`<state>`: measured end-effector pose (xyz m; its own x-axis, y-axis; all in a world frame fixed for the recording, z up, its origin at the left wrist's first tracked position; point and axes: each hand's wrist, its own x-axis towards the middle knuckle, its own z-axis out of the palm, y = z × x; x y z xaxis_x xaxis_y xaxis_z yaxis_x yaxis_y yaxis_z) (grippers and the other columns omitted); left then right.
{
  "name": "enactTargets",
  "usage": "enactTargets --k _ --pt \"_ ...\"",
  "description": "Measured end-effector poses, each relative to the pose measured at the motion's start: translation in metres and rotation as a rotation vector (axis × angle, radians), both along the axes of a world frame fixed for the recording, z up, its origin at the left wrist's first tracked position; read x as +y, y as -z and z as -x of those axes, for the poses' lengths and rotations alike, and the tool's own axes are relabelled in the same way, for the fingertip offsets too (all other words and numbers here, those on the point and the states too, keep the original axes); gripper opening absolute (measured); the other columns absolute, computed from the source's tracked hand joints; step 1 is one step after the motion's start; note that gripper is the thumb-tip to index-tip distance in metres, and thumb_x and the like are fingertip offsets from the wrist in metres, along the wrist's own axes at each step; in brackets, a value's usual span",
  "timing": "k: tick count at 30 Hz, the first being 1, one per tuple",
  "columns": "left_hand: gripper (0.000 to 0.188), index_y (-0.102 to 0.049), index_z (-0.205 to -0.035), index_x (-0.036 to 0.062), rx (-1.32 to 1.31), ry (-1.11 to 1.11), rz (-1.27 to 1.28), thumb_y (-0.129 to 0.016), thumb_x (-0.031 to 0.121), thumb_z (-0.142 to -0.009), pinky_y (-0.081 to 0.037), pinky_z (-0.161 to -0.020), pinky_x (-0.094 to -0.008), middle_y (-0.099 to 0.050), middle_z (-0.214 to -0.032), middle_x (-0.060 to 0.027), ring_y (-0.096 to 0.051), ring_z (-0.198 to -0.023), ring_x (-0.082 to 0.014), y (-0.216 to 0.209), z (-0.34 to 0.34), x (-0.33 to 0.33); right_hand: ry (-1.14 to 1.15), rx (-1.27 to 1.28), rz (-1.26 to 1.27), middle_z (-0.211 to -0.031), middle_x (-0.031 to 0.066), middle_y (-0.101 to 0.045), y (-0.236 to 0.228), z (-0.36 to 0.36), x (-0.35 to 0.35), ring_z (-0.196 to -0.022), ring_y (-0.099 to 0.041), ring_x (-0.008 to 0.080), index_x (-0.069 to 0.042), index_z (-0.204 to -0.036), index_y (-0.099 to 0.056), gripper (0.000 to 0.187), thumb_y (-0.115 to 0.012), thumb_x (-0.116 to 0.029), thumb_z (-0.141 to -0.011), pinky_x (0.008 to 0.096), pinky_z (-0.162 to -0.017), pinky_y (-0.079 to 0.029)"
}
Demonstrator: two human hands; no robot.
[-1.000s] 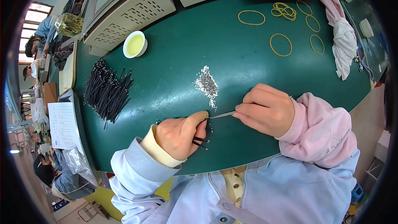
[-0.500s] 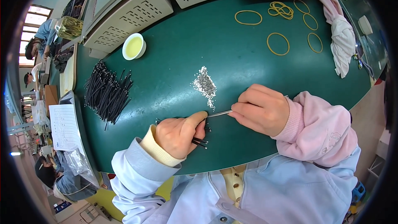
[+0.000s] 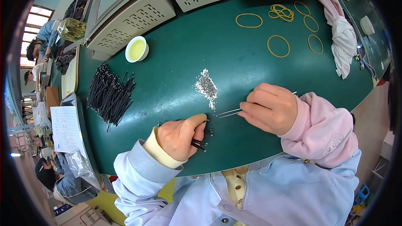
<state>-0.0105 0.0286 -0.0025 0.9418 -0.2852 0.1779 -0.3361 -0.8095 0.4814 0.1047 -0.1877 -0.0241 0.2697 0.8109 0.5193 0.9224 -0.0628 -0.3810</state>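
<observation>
My left hand point(image 3: 176, 138) is closed around several thin black cables point(image 3: 197, 144), whose small metal-tipped ends stick out past the fingers on the right. One tip shows at the thumb and forefinger. In my right hand point(image 3: 271, 108) is a pair of metal tweezers point(image 3: 229, 113), its two points slightly apart and aimed left toward the left hand, not touching it. Beyond the hands lies a small heap of tiny silvery and white pieces point(image 3: 206, 87). A large bundle of similar black cables point(image 3: 109, 94) rests on the green table at the left.
A white cup of yellowish liquid point(image 3: 137, 49) stands behind the cable bundle. Several yellow rubber bands point(image 3: 278, 46) lie at the far right, near a white cloth point(image 3: 343, 46). Beige vented metal boxes point(image 3: 134, 19) line the back. A paper sheet point(image 3: 65, 127) lies left; people work beyond.
My right hand has drawn back a little to the right. The tweezers' tips have come away from the left fingertips and now stand apart. The left hand has barely moved.
</observation>
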Motion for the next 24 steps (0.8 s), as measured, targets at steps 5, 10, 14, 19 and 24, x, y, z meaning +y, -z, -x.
enactTargets --k 5,10,14,19,24 --pt "0.026 -0.052 -0.096 -0.002 0.001 0.023 0.012 -0.061 -0.004 -0.072 -0.047 -0.047 -0.0307 -0.056 -0.06 -0.0096 -0.057 -0.05 -0.0226 0.0 -0.002 0.0 0.011 -0.019 0.017 -0.073 0.0066 -0.053 0.001 0.0 -0.001 -0.062 -0.053 0.0193 0.001 -0.079 -0.061 0.022 -0.073 -0.004 -0.06 0.0284 -0.051 -0.045" --pt "0.025 -0.053 -0.095 -0.0022 0.009 0.019 0.028 -0.062 -0.003 -0.072 -0.047 -0.047 -0.0308 -0.055 -0.059 -0.0095 -0.057 -0.05 -0.0223 -0.001 -0.002 -0.002 0.014 -0.009 0.019 -0.073 0.0067 -0.054 0.003 0.002 0.0 -0.062 -0.053 0.0194 0.0 -0.078 -0.061 0.021 -0.073 -0.003 -0.061 0.0279 -0.051 -0.045" --pt "0.027 -0.053 -0.095 -0.0026 0.023 0.04 -0.023 -0.063 -0.003 -0.071 -0.047 -0.047 -0.0303 -0.056 -0.06 -0.0091 -0.057 -0.051 -0.0216 -0.001 -0.003 -0.001 0.021 0.156 -0.077 -0.07 0.0036 -0.048 0.009 0.008 0.01 -0.064 -0.049 0.019 -0.004 -0.073 -0.057 0.013 -0.068 -0.006 -0.065 0.0287 -0.053 -0.045" --pt "0.029 -0.053 -0.097 -0.003 0.032 0.052 -0.012 -0.064 -0.003 -0.07 -0.047 -0.048 -0.0297 -0.056 -0.06 -0.0086 -0.058 -0.051 -0.021 -0.001 -0.004 -0.001 0.037 0.161 -0.054 -0.07 0.004 -0.049 0.008 0.01 0.011 -0.064 -0.05 0.0196 -0.004 -0.073 -0.058 0.012 -0.068 -0.006 -0.067 0.0287 -0.055 -0.045" --pt "0.022 -0.053 -0.096 0.0004 0.003 0.022 0.045 -0.06 -0.002 -0.075 -0.044 -0.042 -0.035 -0.055 -0.056 -0.0109 -0.056 -0.046 -0.0259 0.001 -0.005 -0.002 0.052 0.167 -0.055 -0.07 0.004 -0.048 0.008 0.01 0.011 -0.064 -0.049 0.0194 -0.004 -0.074 -0.058 0.012 -0.068 -0.006 -0.067 0.0286 -0.055 -0.045"
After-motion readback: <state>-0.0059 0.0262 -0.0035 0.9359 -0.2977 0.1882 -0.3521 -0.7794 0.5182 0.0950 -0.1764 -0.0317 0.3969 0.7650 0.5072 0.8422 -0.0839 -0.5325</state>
